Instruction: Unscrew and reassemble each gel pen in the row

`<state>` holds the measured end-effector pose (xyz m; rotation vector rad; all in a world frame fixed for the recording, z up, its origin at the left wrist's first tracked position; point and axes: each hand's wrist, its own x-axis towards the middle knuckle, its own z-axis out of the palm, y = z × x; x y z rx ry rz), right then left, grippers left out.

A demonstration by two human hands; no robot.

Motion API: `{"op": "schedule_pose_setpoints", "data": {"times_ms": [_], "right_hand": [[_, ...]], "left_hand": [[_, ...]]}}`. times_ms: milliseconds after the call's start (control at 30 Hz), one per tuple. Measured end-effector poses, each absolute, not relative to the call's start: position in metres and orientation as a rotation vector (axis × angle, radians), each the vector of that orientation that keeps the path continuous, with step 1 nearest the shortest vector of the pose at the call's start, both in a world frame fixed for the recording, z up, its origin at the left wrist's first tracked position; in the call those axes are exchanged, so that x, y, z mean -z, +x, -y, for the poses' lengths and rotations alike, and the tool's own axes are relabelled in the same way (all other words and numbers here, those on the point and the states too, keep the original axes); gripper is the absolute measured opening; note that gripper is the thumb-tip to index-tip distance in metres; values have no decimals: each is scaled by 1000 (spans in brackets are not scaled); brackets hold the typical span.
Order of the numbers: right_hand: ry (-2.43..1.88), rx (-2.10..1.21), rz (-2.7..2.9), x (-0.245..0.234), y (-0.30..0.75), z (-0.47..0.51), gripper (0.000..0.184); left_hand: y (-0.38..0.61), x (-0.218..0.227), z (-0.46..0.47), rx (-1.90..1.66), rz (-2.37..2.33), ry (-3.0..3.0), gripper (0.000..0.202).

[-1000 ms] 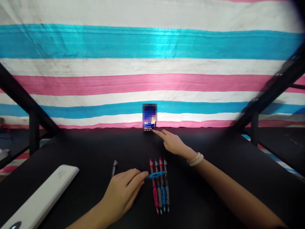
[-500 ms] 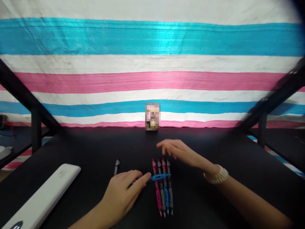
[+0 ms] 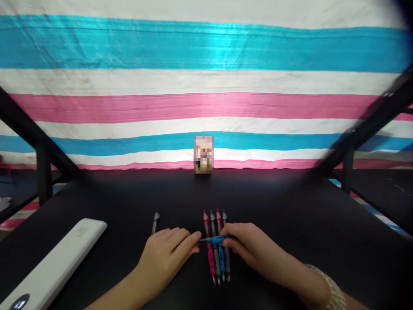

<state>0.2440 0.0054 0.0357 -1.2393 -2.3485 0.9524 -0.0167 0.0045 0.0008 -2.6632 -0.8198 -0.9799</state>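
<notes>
A blue pen (image 3: 215,240) is held level between my two hands, above a row of several pens. My left hand (image 3: 169,254) grips its left end, and my right hand (image 3: 250,245) pinches the right end with thumb and fingers. Beneath it, side by side on the table, lie a pink pen (image 3: 211,261), a grey pen (image 3: 217,267), a pen with a blue grip (image 3: 221,259) and a dark grey pen (image 3: 227,262). Another dark pen (image 3: 155,223) lies apart, partly hidden behind my left hand.
A long white device with a round display (image 3: 71,254) lies on the black table (image 3: 135,189) at left. At the back edge stands a small blurred box (image 3: 203,156). Black frame bars (image 3: 45,168) rise at both sides, before a striped sheet (image 3: 145,107).
My right hand has come down and toward me from above the pens and taken hold of the blue pen's right end. The left hand keeps its grip on the pen.
</notes>
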Motion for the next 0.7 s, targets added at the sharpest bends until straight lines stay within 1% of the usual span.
{"op": "schedule_pose_setpoints", "data": {"times_ms": [167,200,300,400,500,700], "right_hand": [[-1212,-1005,2227,-25,245,2,17],[-1204,-972,2249,-19,244,2,18],[-1249,-653,2327,-1,240,0,23],[-1144,-447,2329,11,237,-1,29],[-1030,-365,2294,12,237,2,30],[-935,-330,2277,9,237,7,29]], "left_hand": [[-19,-1,-5,998,843,-2667,21],[-20,0,-5,1000,859,-2671,21],[-20,1,-3,996,944,-2714,19],[-20,4,1,1006,1062,-2795,20],[-20,6,4,1018,1168,-2877,19],[-19,4,11,1002,1292,-2954,22]]}}
